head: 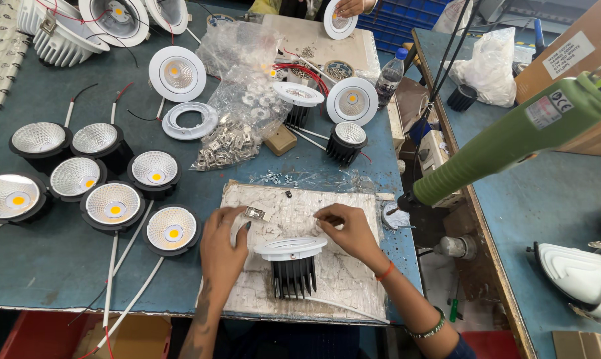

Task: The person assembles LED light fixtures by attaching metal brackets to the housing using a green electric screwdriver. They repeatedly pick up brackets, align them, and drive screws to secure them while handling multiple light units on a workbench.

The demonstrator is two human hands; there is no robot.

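Left hand (224, 249): fingers curled loosely against the left side of the downlight's white trim ring, steadying it; a small metal spring clip (254, 213) lies just above the fingertips, touching or nearly so. I cannot tell whether the hand pinches it.
Right hand (347, 229): thumb and forefinger pinched nearly closed on something very small, too small to name, above the ring's right edge.
Downlight (292, 262): white trim ring on top, black finned heat sink below, lying between both hands so each can reach a side.
Work pad (327, 203): a worn, scratched whitish board under the lamp, at the table's near edge.
Loose parts: screws (277, 177) scattered just beyond the pad; a clear bag of metal clips (227, 143) behind them, within reach.
Reflector lamps (114, 205): a cluster with amber LED chips, grouped to the left on the blue-green table (48, 259).
Electric screwdriver (513, 143): green, hanging at right above the bench.
Another person's hand (350, 6): holds a white ring at the far end.
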